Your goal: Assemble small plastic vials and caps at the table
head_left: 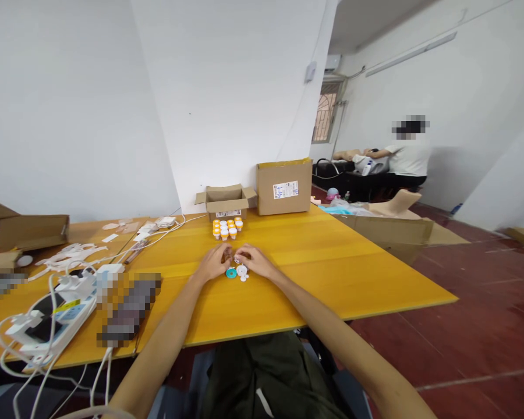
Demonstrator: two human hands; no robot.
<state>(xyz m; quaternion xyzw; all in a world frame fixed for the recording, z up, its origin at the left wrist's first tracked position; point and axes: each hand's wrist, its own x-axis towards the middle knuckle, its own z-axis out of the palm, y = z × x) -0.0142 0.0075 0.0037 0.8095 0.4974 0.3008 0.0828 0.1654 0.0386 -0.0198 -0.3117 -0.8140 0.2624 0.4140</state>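
Observation:
My left hand rests at the middle of the yellow table, its fingers curled in around a small object I cannot make out. Facing it, my right hand has its fingers bent inward, with the fingertips at a small white part. Just below the fingertips lie a teal disc and a white round piece, with small white bits beside it. Beyond my hands stands a cluster of several small white containers with orange-yellow rings.
An open cardboard box and a taller closed carton stand at the back. To the left are a power strip with tangled white cables, a blurred dark device and another box. A person sits far right.

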